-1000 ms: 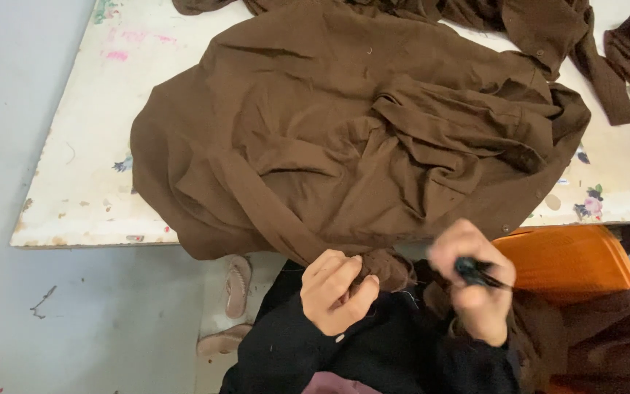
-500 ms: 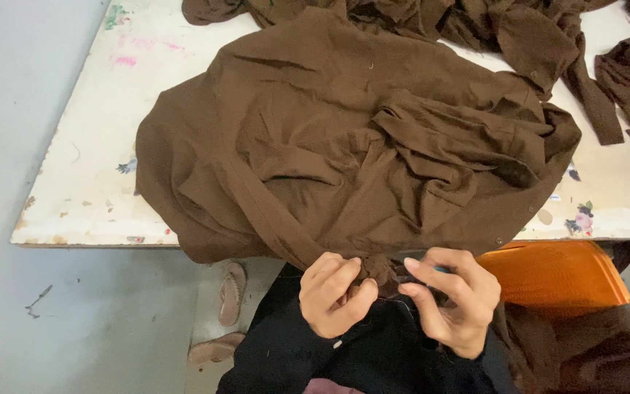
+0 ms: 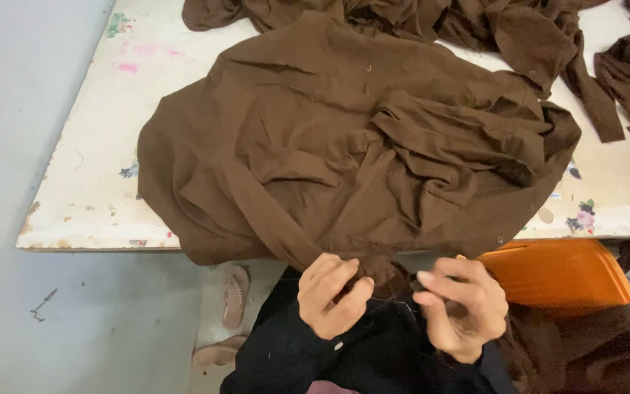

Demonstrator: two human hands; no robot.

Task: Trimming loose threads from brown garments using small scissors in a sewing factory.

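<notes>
We have the brown garment heaped on the white table, its hem hanging over the near edge. Our left hand pinches that hem; our right hand, close beside, curls loosely, contents unclear. Judgement: keep the hem taut, grips close together.

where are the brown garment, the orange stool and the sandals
brown garment (image 3: 344,153), head view, middle of the cloth
orange stool (image 3: 555,273), head view, top surface
sandals (image 3: 236,295), head view, upper sandal's sole

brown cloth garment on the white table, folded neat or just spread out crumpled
Spread and crumpled: the brown cloth garment lies loosely over the white table, full of creases, its edge hanging off.
</notes>
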